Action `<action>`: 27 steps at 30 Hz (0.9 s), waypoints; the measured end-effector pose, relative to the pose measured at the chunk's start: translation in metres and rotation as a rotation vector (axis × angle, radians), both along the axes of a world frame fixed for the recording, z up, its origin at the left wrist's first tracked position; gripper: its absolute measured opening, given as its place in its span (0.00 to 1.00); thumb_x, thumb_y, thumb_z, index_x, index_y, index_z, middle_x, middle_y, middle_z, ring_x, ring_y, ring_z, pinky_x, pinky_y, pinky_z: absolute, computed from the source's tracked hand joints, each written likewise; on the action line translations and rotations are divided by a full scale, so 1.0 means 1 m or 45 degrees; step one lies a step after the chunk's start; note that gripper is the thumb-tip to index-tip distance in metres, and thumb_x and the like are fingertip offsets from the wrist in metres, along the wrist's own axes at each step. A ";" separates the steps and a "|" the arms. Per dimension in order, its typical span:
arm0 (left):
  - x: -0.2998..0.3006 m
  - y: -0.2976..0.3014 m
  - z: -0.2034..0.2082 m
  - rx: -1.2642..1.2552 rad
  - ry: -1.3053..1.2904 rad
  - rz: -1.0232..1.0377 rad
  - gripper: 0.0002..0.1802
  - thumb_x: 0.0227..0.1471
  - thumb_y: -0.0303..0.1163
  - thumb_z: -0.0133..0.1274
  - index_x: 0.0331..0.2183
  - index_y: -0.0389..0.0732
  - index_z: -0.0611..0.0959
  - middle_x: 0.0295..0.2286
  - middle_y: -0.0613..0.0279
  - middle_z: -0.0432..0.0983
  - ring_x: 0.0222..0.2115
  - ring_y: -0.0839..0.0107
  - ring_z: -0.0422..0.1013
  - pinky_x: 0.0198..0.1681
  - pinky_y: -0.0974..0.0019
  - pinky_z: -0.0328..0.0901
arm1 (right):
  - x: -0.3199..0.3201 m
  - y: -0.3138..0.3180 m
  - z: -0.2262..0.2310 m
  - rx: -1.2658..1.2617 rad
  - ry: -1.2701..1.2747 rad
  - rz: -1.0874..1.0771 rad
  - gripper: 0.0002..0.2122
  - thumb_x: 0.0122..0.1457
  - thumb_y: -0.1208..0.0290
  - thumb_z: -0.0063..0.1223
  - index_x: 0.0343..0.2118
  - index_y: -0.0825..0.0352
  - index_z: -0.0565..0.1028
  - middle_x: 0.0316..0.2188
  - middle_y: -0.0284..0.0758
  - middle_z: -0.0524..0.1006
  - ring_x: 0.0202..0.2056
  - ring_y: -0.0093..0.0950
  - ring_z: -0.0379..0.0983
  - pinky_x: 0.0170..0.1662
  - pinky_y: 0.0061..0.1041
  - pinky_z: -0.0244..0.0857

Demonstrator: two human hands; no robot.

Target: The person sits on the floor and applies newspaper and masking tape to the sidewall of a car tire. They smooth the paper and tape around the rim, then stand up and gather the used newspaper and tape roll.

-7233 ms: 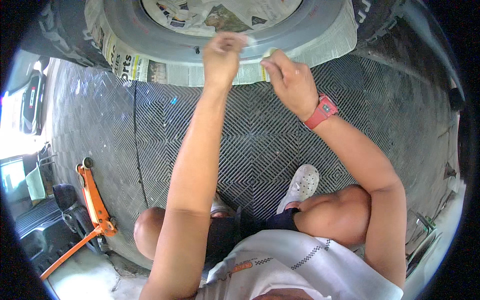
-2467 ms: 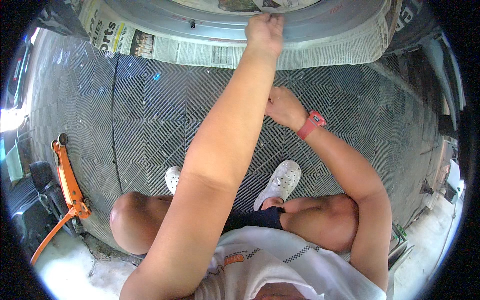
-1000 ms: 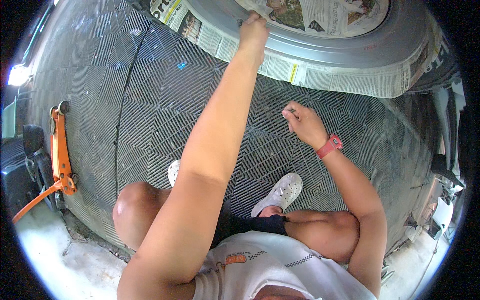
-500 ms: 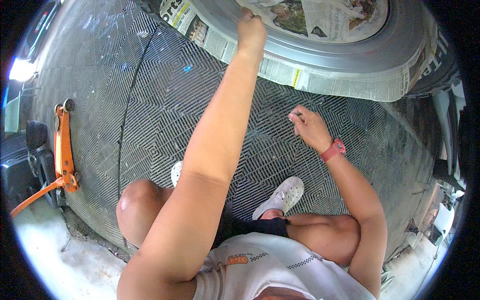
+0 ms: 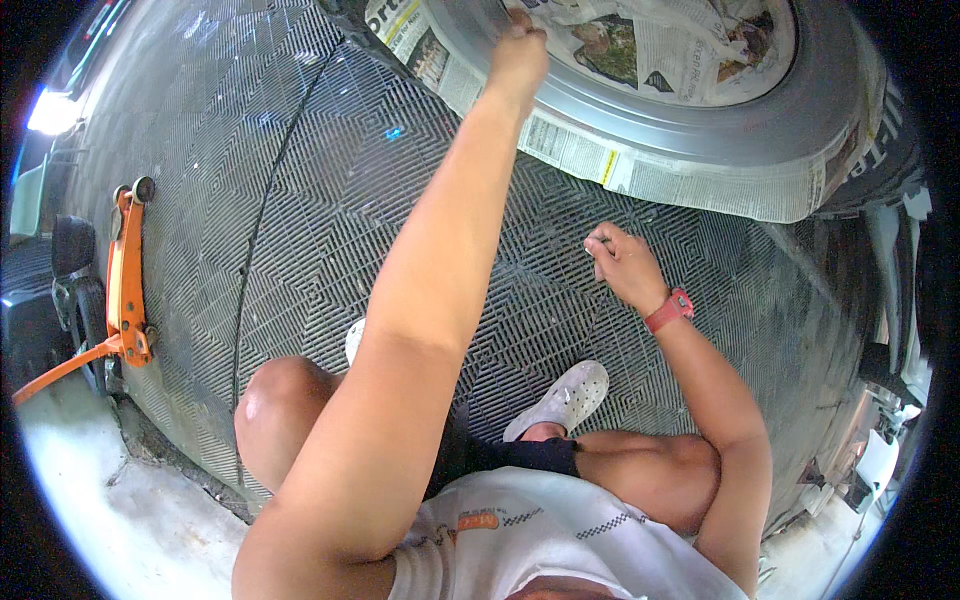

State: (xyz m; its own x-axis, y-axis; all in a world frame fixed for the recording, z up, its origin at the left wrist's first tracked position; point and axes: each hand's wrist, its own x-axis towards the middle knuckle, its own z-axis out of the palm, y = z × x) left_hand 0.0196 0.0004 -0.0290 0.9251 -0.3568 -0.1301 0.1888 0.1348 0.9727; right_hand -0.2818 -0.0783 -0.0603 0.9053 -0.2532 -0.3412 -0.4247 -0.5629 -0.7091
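Note:
A grey wheel rim (image 5: 640,122) fills the upper right, its centre covered with newspaper (image 5: 690,55). More newspaper (image 5: 575,147) is tucked around it, over the black tyre (image 5: 885,150). My left arm reaches up to the rim's left side, where my left hand (image 5: 520,65) is closed with its fingertips against the grey surface. Whatever those fingers hold is hidden. Below the wheel, my right hand (image 5: 628,268) hovers over the floor mat, fingers curled and thumb pressed in. Something small may be in that pinch, too small to name. A red watch (image 5: 669,311) circles my right wrist.
Dark ridged matting (image 5: 330,220) covers the floor, with a seam running down its left part. An orange floor jack (image 5: 126,275) stands at the left, beside black equipment (image 5: 50,320). My shoe (image 5: 562,398) rests between my bent knees. Pale concrete (image 5: 120,490) borders the mat.
The view has shifted a little, so the wheel sits slightly lower and farther right. My left hand stays at the rim's left side; my right hand is still closed.

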 end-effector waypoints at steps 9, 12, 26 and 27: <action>0.002 -0.016 -0.016 0.013 0.003 0.019 0.19 0.62 0.28 0.48 0.53 0.36 0.80 0.47 0.53 0.78 0.44 0.66 0.72 0.48 0.63 0.65 | 0.000 0.001 0.002 -0.021 -0.002 0.003 0.11 0.69 0.62 0.54 0.39 0.65 0.78 0.15 0.38 0.76 0.18 0.34 0.76 0.27 0.36 0.68; 0.006 -0.008 -0.007 -0.321 0.257 0.028 0.20 0.62 0.30 0.47 0.54 0.35 0.79 0.48 0.52 0.79 0.48 0.61 0.72 0.53 0.59 0.66 | -0.005 -0.001 0.001 -0.039 0.050 0.009 0.11 0.69 0.62 0.54 0.40 0.65 0.78 0.16 0.37 0.76 0.19 0.33 0.76 0.27 0.35 0.68; 0.004 0.011 0.026 0.796 -1.007 0.257 0.27 0.52 0.37 0.52 0.51 0.33 0.82 0.40 0.32 0.82 0.44 0.33 0.78 0.51 0.40 0.71 | -0.005 -0.005 0.002 0.005 -0.008 -0.038 0.11 0.69 0.62 0.54 0.39 0.65 0.78 0.16 0.37 0.77 0.19 0.33 0.76 0.27 0.35 0.68; 0.007 0.012 0.025 0.842 -1.004 0.240 0.26 0.52 0.37 0.52 0.50 0.33 0.83 0.40 0.32 0.82 0.44 0.34 0.78 0.51 0.41 0.71 | -0.006 -0.006 0.002 0.005 -0.018 -0.026 0.11 0.69 0.62 0.54 0.39 0.65 0.78 0.16 0.37 0.77 0.19 0.33 0.76 0.27 0.35 0.68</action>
State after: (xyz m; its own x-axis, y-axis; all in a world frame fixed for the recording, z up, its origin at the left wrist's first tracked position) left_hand 0.0261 0.0127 -0.0040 0.8658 -0.2757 0.4175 -0.5000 -0.5081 0.7013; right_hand -0.2875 -0.0841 -0.0582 0.9047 -0.2706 -0.3291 -0.4259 -0.5513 -0.7174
